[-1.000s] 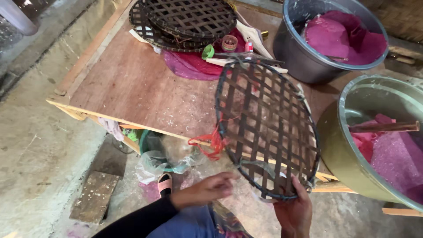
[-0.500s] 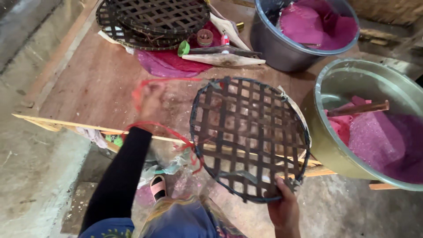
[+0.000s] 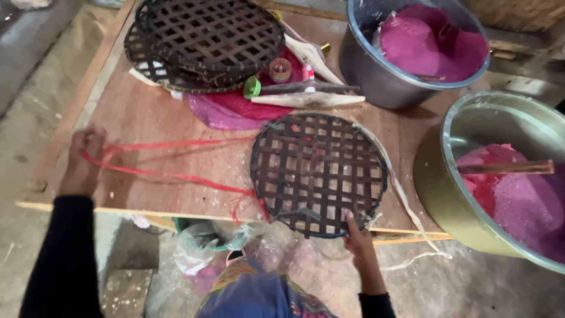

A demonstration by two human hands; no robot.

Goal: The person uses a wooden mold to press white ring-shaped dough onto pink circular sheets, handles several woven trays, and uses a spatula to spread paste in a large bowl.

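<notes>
A round dark woven bamboo lattice tray lies flat on the wooden board. My right hand grips its near rim. A red plastic string runs from the tray's left edge across the board. My left hand is closed on the string's far end at the left and holds it stretched out.
A stack of similar lattice trays sits at the board's far side, beside pink round sheets, a knife and a small cup. Two metal basins hold pink material. A plastic bag hangs below the board.
The tray went from tilted up on edge to lying flat on the board. My left hand moved from near my lap out to the left, pulling the red string taut.
</notes>
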